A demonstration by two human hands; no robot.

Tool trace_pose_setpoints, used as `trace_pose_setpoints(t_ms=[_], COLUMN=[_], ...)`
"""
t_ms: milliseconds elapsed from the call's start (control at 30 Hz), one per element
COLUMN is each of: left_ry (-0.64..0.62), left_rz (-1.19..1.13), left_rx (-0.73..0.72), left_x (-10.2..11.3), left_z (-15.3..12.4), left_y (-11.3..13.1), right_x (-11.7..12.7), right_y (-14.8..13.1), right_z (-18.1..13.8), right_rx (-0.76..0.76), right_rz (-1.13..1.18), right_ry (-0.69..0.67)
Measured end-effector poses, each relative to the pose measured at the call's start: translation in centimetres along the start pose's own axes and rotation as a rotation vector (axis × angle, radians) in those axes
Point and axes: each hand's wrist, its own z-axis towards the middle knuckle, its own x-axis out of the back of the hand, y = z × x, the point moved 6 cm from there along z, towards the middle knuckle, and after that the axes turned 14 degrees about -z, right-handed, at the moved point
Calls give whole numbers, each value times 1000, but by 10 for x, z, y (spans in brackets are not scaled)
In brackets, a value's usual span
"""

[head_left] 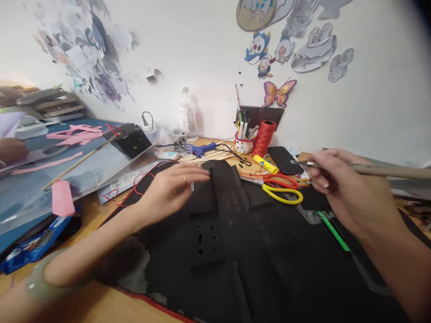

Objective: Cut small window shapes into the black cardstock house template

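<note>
My right hand (350, 188) is raised at the right, its fingers closed around a long grey-brown pen-like stick (397, 171). The thin tip points left; motion blur hides its exact kind. Over the black work piece, my left hand (171, 186) hovers with its fingers stretched out and a ring on one finger. Beneath both hands spreads a large black sheet (168, 251) with a red edge. On it lies a black card box net (229, 197) with folded flaps. One panel has small cut-out holes (201, 240).
Scissors with red and yellow handles (286, 195), a green cutter (333, 231), a phone (285, 160) and a glue stick (265, 164) lie at the right. Behind are red thread (263, 139), a pen cup (244, 144), a glue gun (202, 149) and a bottle (188, 114). Another person's hand (13, 150) shows at far left.
</note>
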Motion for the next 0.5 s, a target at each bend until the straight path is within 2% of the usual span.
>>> trace_pose_setpoints(t_ms=[67,100,133,167,200,333,500], left_ry=[-364,-507,-589,-617,-628,-467,-350], left_rz=[-79,-78,-69,-47,-8,147,262], left_rx=[-58,-104,-140,-148,-172,-256,-165], left_x=[-25,-39,-52,-65,-78,-114,-129], left_z=[-7,-14,-21,-27,-32,-41,-29], left_y=[29,43,55,63,68,73,73], right_x=[-16,-24,-32,-39,-46,-65,-80], right_y=[1,3,6,10,14,35,53], right_z=[-10,-14,-19,-24,-28,-38,-41], right_rx=[-61,-89,-117,-143,-163,-213,-242], right_rz=[-96,-146,-187,-212,-229,-283,-385], right_ry=[-99,-155,-221,-273,-326,-491,-557])
